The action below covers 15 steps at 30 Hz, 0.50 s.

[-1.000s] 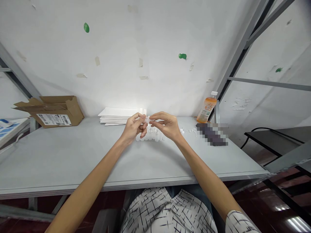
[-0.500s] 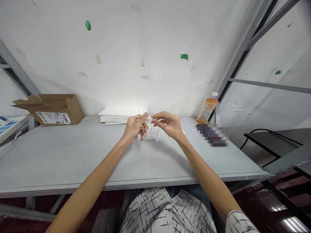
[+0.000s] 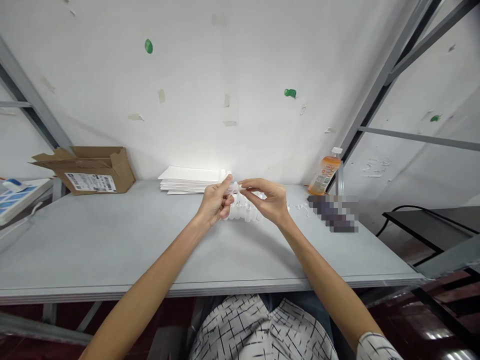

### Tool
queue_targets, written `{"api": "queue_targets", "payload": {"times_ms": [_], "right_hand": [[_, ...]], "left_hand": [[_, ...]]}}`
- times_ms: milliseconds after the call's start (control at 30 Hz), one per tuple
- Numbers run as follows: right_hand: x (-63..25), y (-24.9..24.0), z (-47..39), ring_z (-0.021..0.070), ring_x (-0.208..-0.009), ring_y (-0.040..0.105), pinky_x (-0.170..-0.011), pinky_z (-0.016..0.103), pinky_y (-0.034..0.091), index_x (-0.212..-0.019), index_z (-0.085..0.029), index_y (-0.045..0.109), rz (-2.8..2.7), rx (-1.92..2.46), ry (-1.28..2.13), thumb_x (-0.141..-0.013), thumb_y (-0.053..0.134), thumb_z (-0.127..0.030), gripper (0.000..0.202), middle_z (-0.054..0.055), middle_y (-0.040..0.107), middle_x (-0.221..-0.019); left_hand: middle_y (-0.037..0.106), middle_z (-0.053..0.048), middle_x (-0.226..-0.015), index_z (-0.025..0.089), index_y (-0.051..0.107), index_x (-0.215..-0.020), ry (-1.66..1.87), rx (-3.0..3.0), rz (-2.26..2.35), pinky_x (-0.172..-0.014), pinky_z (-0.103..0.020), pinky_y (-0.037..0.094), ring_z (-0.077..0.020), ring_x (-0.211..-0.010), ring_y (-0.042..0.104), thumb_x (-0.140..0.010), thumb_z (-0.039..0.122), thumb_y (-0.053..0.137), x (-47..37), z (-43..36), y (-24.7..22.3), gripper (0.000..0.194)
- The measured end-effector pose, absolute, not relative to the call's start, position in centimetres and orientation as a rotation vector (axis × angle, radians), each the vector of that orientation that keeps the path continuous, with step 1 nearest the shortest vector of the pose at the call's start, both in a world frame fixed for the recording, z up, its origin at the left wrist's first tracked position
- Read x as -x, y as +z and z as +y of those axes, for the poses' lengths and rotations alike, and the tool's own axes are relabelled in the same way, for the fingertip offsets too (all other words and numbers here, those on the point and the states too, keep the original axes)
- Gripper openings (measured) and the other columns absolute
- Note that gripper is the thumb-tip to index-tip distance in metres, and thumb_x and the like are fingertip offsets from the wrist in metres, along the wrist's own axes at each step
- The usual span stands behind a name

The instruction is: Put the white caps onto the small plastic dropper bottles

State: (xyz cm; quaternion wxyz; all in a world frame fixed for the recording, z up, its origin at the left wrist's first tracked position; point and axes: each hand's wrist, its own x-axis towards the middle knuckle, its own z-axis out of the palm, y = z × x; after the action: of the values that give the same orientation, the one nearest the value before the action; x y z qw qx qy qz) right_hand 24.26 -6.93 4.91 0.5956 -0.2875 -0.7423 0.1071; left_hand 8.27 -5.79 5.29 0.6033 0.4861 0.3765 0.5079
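Note:
My left hand [image 3: 214, 201] is closed around a small translucent white plastic bottle [image 3: 233, 188], held above the table with its narrow end to the right. The thumb lies along it. At that narrow end, my right hand [image 3: 269, 199] pinches with thumb and forefinger; whatever small part sits between those fingertips is too hidden to name. Below and behind both hands stands a group of similar small white bottles [image 3: 247, 214], partly covered by the fingers.
Flat white cardboard pieces [image 3: 191, 175] are stacked against the wall. An opened brown carton [image 3: 93, 170] is at the left, an orange drink bottle [image 3: 325, 172] at the right. White scraps [image 3: 302, 208] lie near a blurred dark item [image 3: 333, 215]. Metal posts flank the grey table [image 3: 112, 240].
The view has shifted slightly, so everything sits a little further right. The small bottle has turned in my left hand, and my right fingertips still pinch its end.

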Motion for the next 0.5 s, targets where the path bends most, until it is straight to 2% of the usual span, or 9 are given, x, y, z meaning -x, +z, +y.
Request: {"api": "queue_targets", "payload": {"times_ms": [133,267,367,500], "right_hand": [[-24.0,4.9,-7.4,0.0217,-0.082,0.073,-0.078,0.041,0.064,-0.093,-0.026,0.076,-1.779,0.652,0.044,-0.093,0.062,-0.031,0.015,0.005,0.078,-0.094],[-24.0,5.2,-7.9,0.0239,-0.090,0.073,-0.082,0.044,0.063,-0.092,-0.027,0.075,-1.788,0.594,-0.092,-0.094,0.060,-0.026,0.016,0.006,0.077,-0.098],[-25.0,5.8,-7.7,0.0245,-0.093,0.071,-0.083,0.044,0.063,-0.096,-0.027,0.074,-1.702,0.642,-0.124,-0.094,0.061,-0.031,0.014,0.008,0.076,-0.102],[-28.3,5.9,-6.1,0.0205,-0.080,0.070,-0.067,0.036,0.065,-0.098,-0.023,0.072,-1.593,0.811,-0.048,-0.090,0.064,-0.045,0.025,0.008,0.073,-0.098]], "left_hand": [[0.039,0.006,-0.040,0.018,0.047,-0.056,1.167,-1.123,0.889,-0.024,-0.019,0.020,-0.0039,-0.021,0.028,-0.075,0.070,0.069,-8.2,-6.0,5.5,0.059],[0.037,0.006,-0.040,0.017,0.053,-0.057,1.196,-1.069,0.952,-0.025,-0.019,0.020,-0.0028,-0.022,0.024,-0.078,0.069,0.066,-7.7,-5.8,5.6,0.059],[0.035,0.007,-0.038,0.017,0.051,-0.056,1.272,-0.990,1.022,-0.025,-0.019,0.019,-0.0015,-0.023,0.020,-0.078,0.068,0.067,-7.1,-5.3,5.5,0.058],[0.037,0.006,-0.040,0.019,0.043,-0.054,1.395,-1.022,0.986,-0.025,-0.019,0.021,-0.0014,-0.024,0.021,-0.079,0.069,0.066,-6.3,-4.6,5.1,0.060]]}}
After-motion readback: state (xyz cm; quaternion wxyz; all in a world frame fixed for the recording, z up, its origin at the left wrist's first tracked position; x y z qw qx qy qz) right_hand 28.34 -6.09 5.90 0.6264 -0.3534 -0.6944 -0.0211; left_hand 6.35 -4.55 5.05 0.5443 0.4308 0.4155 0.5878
